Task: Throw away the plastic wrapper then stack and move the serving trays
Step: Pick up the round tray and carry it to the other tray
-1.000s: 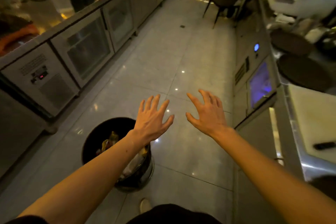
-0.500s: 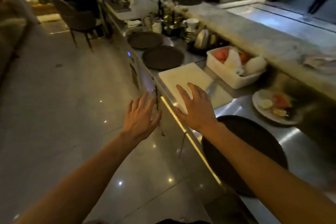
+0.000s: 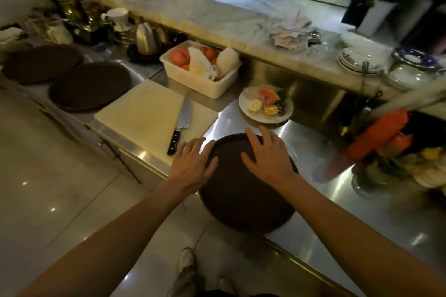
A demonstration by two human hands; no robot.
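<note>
Knife (image 3: 180, 125) on cutting board (image 3: 149, 116) lies just left of our near tray (image 3: 243, 202) — both hands, left hand (image 3: 190, 169) and right hand (image 3: 268, 157), spread wide, now over it, no longer short of the desk (image 3: 350, 212).

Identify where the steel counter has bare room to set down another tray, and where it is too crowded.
Bare steel counter lies right of the near tray, bordered by the fruit plate and glass bowl. Crowded: the cutting board with knife, the fruit tub, and two trays farther left.
</note>
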